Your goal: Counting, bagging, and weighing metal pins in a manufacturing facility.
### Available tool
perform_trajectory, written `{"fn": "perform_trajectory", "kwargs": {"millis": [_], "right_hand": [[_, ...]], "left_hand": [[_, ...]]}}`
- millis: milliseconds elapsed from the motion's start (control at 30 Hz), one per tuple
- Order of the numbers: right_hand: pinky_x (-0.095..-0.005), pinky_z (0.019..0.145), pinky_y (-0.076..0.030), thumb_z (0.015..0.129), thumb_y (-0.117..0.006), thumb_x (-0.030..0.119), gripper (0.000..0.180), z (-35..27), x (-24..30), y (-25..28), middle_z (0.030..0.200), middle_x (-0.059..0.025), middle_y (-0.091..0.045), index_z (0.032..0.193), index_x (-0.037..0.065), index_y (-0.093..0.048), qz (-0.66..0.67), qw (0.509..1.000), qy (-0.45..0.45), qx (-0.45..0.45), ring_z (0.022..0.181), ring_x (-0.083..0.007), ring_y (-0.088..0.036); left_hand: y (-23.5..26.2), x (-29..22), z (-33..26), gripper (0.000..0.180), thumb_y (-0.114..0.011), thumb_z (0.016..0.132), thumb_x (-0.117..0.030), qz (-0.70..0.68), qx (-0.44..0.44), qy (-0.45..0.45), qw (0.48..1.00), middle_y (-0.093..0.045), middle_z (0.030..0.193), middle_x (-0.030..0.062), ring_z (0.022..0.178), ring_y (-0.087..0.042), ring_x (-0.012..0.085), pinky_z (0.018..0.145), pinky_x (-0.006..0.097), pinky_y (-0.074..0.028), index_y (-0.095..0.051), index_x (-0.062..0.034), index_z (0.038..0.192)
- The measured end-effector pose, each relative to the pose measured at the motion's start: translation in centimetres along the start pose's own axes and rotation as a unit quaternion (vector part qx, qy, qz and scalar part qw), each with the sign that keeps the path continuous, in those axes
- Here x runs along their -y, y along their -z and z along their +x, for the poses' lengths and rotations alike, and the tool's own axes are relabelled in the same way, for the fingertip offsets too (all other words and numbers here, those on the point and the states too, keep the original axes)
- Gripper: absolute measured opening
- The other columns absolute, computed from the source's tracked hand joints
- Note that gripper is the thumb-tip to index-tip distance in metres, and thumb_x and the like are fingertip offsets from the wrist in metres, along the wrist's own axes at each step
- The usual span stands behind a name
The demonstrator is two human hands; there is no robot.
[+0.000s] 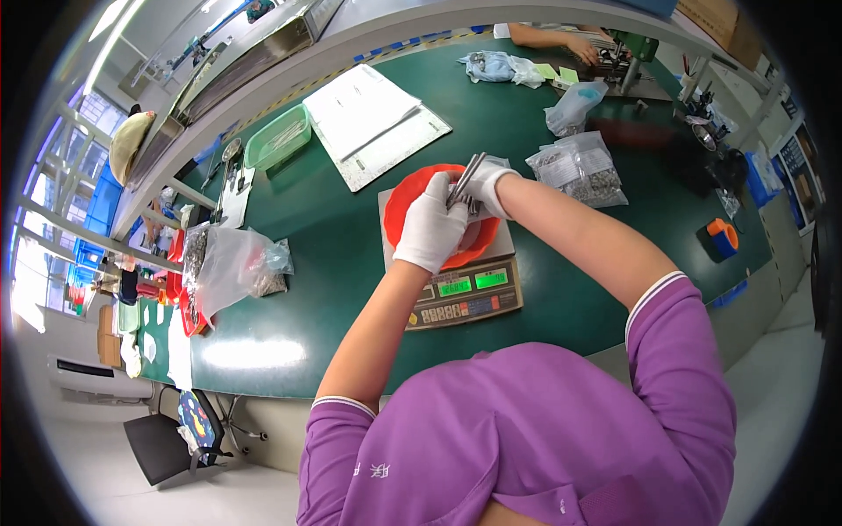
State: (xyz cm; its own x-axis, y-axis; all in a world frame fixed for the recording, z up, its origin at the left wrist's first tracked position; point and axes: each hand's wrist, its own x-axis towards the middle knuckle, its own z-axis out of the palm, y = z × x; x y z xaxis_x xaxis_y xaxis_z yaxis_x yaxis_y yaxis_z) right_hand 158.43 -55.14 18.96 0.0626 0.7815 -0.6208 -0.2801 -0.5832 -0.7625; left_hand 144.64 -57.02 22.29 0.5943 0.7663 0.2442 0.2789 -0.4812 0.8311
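Observation:
A scalloped orange-red bowl (405, 195) rests on the pan of a digital counting scale (465, 302) with lit green displays. Over the bowl, my white-gloved left hand (434, 226) is closed on several slim metal rods (466, 180), which stick up at a slant between my hands. My right hand (488, 186), also gloved in white, reaches in from the right against the rods. Its fingers curl down toward the bowl and are mostly hidden. More shiny metal pieces (474, 209) show just below the rods, between the hands.
Papers on a clipboard (364, 114) and a green plastic basket (279, 138) lie beyond the scale. Bags of small metal parts (579, 171) sit at right, more bags (237, 272) at left. An orange tape roll (723, 238) lies far right. Another person's hand (579, 46) works at the back.

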Motion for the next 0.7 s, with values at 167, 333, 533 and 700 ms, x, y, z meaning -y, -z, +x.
{"fn": "perform_trajectory", "kwargs": {"millis": [167,333,533,700], "right_hand": [[-0.0332,0.062,-0.050,0.078,-0.058,0.022,0.016,2.3,-2.6,3.6,0.087,-0.0080,-0.063,0.087,0.009,-0.061,-0.245,0.958,0.107,0.102,0.074,-0.0193,-0.060],[-0.0317,0.068,-0.046,0.077,-0.058,0.034,0.030,-4.1,-2.9,4.5,0.086,-0.0144,-0.060,0.085,0.005,-0.060,-0.551,0.743,0.377,0.043,0.077,-0.0266,-0.059],[-0.0346,0.066,-0.047,0.077,-0.053,0.019,0.012,-4.0,-5.8,5.8,0.083,-0.0092,-0.060,0.084,0.012,-0.060,-0.557,0.693,0.446,0.107,0.076,-0.0271,-0.058],[-0.0352,0.067,-0.047,0.081,-0.047,0.019,0.023,-1.5,-8.0,5.5,0.091,-0.0083,-0.060,0.100,0.013,-0.058,-0.639,0.678,0.363,-0.011,0.080,-0.0255,-0.058]], "left_hand": [[-1.4,1.2,-1.3,0.023,-0.050,0.076,-0.005,-0.005,0.014,0.007,1.000,-0.058,0.081,0.0214,0.076,-0.056,0.0397,0.067,0.042,-0.044,-0.049,-0.0047,0.099],[-3.7,0.9,-4.6,0.029,-0.052,0.076,-0.003,0.020,-0.029,-0.014,0.999,-0.059,0.079,0.0188,0.073,-0.059,0.0350,0.063,0.038,-0.046,-0.048,-0.0039,0.104],[-5.8,0.7,-5.4,0.035,-0.053,0.075,-0.008,0.044,-0.054,0.007,0.998,-0.059,0.076,0.0191,0.068,-0.057,0.0366,0.060,0.043,-0.046,-0.045,-0.0076,0.109],[-6.3,0.9,-5.5,0.040,-0.054,0.072,-0.008,0.064,-0.027,-0.012,0.997,-0.058,0.072,0.0190,0.065,-0.057,0.0363,0.059,0.043,-0.046,-0.043,-0.0091,0.111]]}}
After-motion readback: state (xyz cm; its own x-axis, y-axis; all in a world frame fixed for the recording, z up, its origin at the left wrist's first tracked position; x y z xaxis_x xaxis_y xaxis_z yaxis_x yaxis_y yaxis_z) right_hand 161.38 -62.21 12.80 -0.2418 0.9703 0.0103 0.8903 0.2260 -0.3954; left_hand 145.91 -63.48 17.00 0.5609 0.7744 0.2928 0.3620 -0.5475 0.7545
